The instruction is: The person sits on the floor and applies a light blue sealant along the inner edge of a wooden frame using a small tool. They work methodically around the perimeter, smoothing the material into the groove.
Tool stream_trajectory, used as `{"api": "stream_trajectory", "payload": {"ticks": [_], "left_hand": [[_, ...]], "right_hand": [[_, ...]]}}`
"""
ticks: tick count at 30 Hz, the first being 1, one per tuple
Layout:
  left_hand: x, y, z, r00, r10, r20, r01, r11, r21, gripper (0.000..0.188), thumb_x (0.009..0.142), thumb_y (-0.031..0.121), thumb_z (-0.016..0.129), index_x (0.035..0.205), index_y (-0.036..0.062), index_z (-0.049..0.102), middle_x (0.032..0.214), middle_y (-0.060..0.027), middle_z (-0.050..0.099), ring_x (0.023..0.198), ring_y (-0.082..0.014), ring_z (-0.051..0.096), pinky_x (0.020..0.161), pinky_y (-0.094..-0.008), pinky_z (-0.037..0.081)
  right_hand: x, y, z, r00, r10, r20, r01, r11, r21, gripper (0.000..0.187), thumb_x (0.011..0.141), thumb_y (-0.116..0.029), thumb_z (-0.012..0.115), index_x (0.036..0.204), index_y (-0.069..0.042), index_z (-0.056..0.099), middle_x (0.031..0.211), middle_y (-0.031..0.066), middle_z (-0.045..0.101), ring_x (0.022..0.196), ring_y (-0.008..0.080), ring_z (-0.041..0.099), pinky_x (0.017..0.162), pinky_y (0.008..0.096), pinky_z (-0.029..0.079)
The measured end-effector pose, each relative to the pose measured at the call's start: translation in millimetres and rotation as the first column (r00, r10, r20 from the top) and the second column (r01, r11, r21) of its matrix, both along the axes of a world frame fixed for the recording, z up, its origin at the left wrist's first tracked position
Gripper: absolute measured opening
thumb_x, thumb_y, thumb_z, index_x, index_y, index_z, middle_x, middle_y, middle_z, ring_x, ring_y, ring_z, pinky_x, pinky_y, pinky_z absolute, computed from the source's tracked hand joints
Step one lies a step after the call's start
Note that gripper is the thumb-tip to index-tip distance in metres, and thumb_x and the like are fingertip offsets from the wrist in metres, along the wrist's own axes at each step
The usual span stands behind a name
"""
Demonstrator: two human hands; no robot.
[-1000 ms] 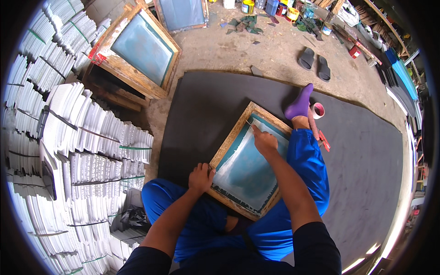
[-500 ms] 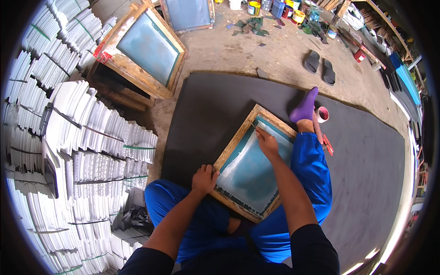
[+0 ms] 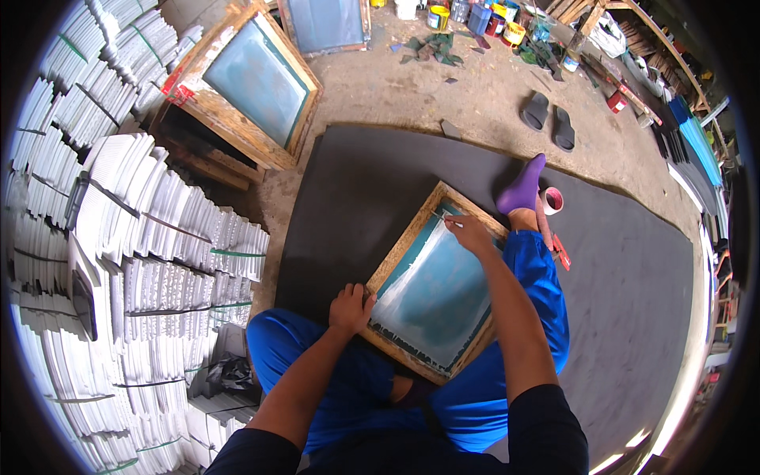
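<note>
Across my lap lies a wooden-framed printing screen (image 3: 431, 285), its mesh blue-green with a pale, whitish band along the left side. My left hand (image 3: 351, 309) grips the frame's left edge, fingers curled against the wood. Near the screen's top corner, my right hand (image 3: 469, 233) is closed in a pinch. A slim tool (image 3: 449, 221) with a light part shows at its fingertips, touching or just above the mesh; its kind is too small to make out.
A roll of tape (image 3: 552, 200) and a red-handled tool (image 3: 560, 252) lie beside my right leg on the dark mat (image 3: 625, 293). Bundled white sheets (image 3: 170, 293) are stacked at left. Another framed screen (image 3: 261, 79) leans behind. Sandals (image 3: 564, 129) and paint cans (image 3: 513, 33) stand farther off.
My right hand has shifted slightly up and right and turned, with the slim tool now tilted differently near the top corner. My left hand stays on the frame's edge.
</note>
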State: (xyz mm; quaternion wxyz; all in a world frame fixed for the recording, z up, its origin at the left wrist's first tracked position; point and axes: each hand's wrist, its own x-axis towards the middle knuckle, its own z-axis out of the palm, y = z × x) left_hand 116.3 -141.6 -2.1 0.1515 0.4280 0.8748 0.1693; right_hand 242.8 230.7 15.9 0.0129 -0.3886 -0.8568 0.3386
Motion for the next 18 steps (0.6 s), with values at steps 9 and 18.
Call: {"api": "stream_trajectory", "payload": {"ticks": [9, 18], "left_hand": [[0.5, -6.5, -3.0, 1.0, 0.005, -0.021, -0.004, 0.999, 0.032, 0.039, 0.102, 0.047, 0.059, 0.107, 0.008, 0.056, 0.104, -0.0156, 0.061, 0.095, -0.0379, 0.066, 0.079, -0.0508, 0.056], [0.6, -7.1, -2.7, 1.0, 0.014, -0.019, -0.014, 0.999, 0.032, 0.039, 0.101, 0.047, 0.06, 0.106, 0.008, 0.057, 0.104, -0.0161, 0.061, 0.095, -0.0382, 0.066, 0.078, -0.0517, 0.056]], "right_hand": [[-1.9, -45.8, 46.0, 0.981, -0.139, 0.138, 0.117, 0.981, 0.154, 0.034, 0.102, -0.045, 0.059, 0.132, -0.036, 0.072, 0.116, 0.0171, 0.075, 0.109, 0.0412, 0.071, 0.096, 0.0522, 0.056], [-5.4, -50.3, 42.8, 0.986, -0.109, 0.128, 0.08, 0.973, 0.216, 0.032, 0.103, -0.044, 0.059, 0.131, -0.037, 0.072, 0.108, 0.0163, 0.077, 0.101, 0.0411, 0.073, 0.089, 0.0535, 0.058]]}}
